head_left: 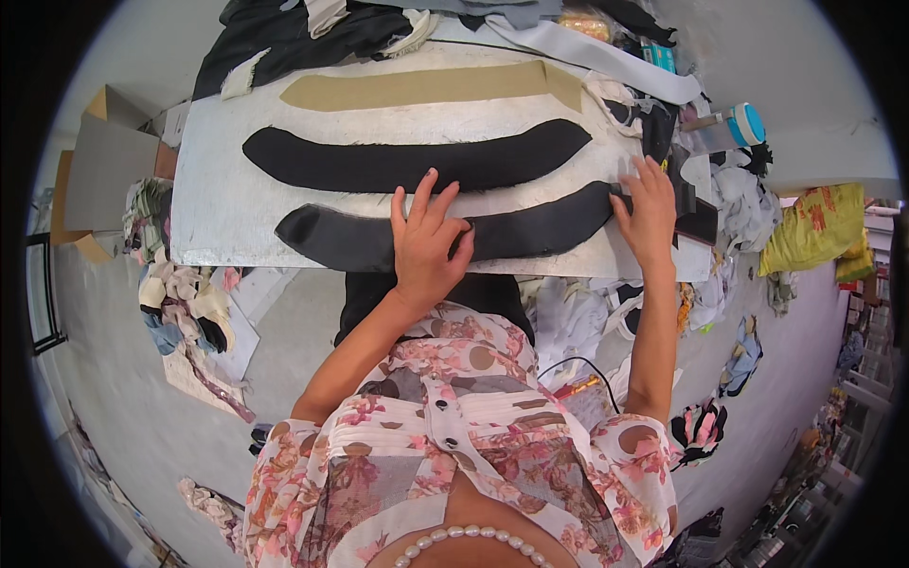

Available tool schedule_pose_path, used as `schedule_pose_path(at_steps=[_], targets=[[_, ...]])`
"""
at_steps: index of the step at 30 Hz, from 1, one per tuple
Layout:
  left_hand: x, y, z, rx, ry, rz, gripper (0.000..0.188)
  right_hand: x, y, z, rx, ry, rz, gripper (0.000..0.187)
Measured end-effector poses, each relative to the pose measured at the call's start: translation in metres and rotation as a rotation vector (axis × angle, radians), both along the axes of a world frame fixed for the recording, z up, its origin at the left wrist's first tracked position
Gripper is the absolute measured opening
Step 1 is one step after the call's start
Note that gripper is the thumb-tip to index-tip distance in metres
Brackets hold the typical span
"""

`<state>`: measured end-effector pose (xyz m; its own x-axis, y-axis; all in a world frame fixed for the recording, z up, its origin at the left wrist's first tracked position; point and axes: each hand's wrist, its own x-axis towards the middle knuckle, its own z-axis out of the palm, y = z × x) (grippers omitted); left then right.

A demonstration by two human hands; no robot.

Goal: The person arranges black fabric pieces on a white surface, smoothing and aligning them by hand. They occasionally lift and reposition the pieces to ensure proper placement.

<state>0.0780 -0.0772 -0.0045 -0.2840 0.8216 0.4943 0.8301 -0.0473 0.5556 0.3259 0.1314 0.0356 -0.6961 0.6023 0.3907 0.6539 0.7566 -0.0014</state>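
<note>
Across the near side of the pale board (210,222) lies a curved, smooth black collar piece (530,232) with tapered ends. My left hand (428,244) rests over its middle, thumb and forefinger pinched together at the fabric, other fingers stretched out flat. At its right end my right hand (650,210) has thumb and forefinger around the tip, the remaining fingers raised. Just beyond lies a second black collar piece (417,163) with a fuzzy, frayed edge. Farther back is a tan collar-shaped piece (417,87), its right end looking folded or overlapped.
Black cloth (284,43) and a pale grey strip (606,59) lie along the far edge. A clear jar with a blue lid (748,124) stands at the right. Fabric scraps (194,293) hang at the left. A yellow sack (814,225) and a cardboard box (104,170) flank the board.
</note>
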Motion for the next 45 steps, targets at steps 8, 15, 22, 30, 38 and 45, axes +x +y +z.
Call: schedule_pose_path(at_steps=[8, 15, 22, 30, 38, 45], targets=[[0.000, 0.000, -0.002, 0.002, 0.007, -0.001, 0.012, 0.040, 0.021, -0.006, -0.082, 0.102, -0.196, 0.010], [0.000, -0.003, 0.005, 0.028, -0.051, -0.009, 0.024, 0.067, 0.041, 0.013, -0.164, 0.375, -0.513, 0.016], [-0.002, -0.007, 0.022, 0.128, -0.064, -0.009, 0.022, 0.100, 0.108, -0.019, -0.168, 0.178, -0.404, 0.031], [-0.005, -0.006, 0.041, 0.190, -0.065, -0.041, 0.022, 0.092, 0.093, 0.018, -0.432, 0.805, -0.379, 0.015], [0.008, 0.022, 0.077, 0.114, -0.629, -0.265, 0.026, 0.039, 0.050, 0.114, -0.840, 1.229, 0.152, 0.011], [0.023, 0.077, 0.102, -0.272, -1.333, -0.481, 0.044, -0.026, 0.011, 0.129, -0.825, 0.948, 0.166, 0.018]])
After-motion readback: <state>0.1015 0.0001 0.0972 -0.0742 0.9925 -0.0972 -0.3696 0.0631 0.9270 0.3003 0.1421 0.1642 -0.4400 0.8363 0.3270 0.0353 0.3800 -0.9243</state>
